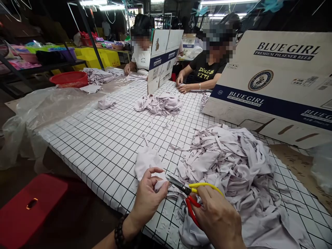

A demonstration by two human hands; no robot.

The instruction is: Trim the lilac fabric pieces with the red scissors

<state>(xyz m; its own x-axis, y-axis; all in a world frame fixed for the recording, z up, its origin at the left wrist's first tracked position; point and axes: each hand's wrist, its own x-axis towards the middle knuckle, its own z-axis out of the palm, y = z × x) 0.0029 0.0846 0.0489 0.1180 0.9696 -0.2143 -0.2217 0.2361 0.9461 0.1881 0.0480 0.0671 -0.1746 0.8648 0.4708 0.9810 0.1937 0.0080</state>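
Note:
My left hand (149, 193) pinches a light lilac-grey fabric piece (147, 159), part of which lies on the checked tabletop beyond my fingers. In my right hand (218, 216) is a pair of scissors (188, 190) with one yellow and one red handle. Their dark blades point left, with the tips close to the cloth at my left thumb and forefinger; whether they touch it I cannot tell. A large heap of the same fabric pieces (228, 159) spreads beside and beyond my right hand. Small cloth scraps are scattered on the table around both hands.
Cardboard sheets (275, 79) stand upright at the right, and a folded carton (164, 58) stands mid-table. Two people sit across, handling cloth. A smaller fabric pile (159, 103) lies between. At left are a red basket (69, 79), plastic sheeting (31, 117) and a red stool (33, 207).

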